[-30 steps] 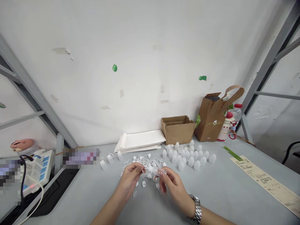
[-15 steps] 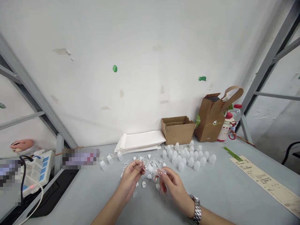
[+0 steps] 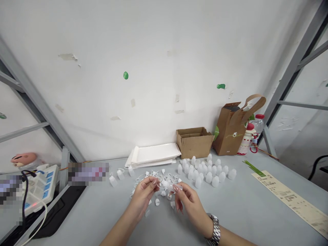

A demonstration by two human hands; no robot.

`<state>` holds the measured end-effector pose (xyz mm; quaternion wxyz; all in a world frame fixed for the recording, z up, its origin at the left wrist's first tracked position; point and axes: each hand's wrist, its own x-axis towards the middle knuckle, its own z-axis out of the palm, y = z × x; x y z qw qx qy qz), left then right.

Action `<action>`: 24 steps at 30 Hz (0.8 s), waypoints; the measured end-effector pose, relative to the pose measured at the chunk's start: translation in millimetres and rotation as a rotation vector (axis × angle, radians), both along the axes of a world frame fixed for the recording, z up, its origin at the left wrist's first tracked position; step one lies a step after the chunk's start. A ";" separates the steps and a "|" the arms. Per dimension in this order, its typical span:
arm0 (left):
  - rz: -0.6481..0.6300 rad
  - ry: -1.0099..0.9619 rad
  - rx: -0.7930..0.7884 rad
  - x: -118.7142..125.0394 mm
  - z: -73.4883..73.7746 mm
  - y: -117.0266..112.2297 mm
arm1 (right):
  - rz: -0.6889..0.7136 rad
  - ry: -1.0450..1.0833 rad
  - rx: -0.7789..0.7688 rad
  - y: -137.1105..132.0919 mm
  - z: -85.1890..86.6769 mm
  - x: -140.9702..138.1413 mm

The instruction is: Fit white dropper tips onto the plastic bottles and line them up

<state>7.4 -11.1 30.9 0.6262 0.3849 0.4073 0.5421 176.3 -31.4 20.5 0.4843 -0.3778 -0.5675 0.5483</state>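
Observation:
My left hand [image 3: 143,195] and my right hand [image 3: 188,202] meet low over the grey table [image 3: 243,212]. The right hand pinches a small translucent white bottle [image 3: 176,187] between thumb and fingers. My left hand's fingertips are closed on a small white cap piece [image 3: 157,183] right beside that bottle. Just beyond the hands lies a loose pile of white caps with loops [image 3: 160,177], and a few caps [image 3: 157,201] lie under the hands. A cluster of several small white bottles [image 3: 207,169] stands to the right of the pile.
White flat bags [image 3: 153,154] are stacked by the wall, beside a small open cardboard box [image 3: 194,140] and a brown paper bag [image 3: 234,126]. A printed paper strip [image 3: 292,200] lies at the right. A power strip [image 3: 38,186] sits at the left. Three bottles [image 3: 120,173] stand apart at the left.
Both hands have stayed almost in place; the left fingers have shifted slightly on the cap piece next to the bottle.

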 end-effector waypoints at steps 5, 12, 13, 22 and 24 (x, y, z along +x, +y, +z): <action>-0.026 -0.039 -0.017 0.2 0.3 0.0 | 0.005 -0.004 -0.005 -0.5 1.8 0.5; -0.064 -0.018 0.004 1.0 0.6 -0.7 | 0.022 -0.011 -0.009 -0.3 0.2 -1.1; -0.064 -0.020 0.010 1.2 1.0 -1.0 | 0.026 -0.016 -0.011 -0.4 0.2 -1.5; -0.056 -0.046 0.000 2.8 5.5 -2.7 | 0.020 -0.047 -0.009 -0.2 -0.3 -2.2; -0.050 -0.056 0.000 3.0 5.4 -2.7 | 0.015 -0.050 -0.009 0.0 -0.7 -2.0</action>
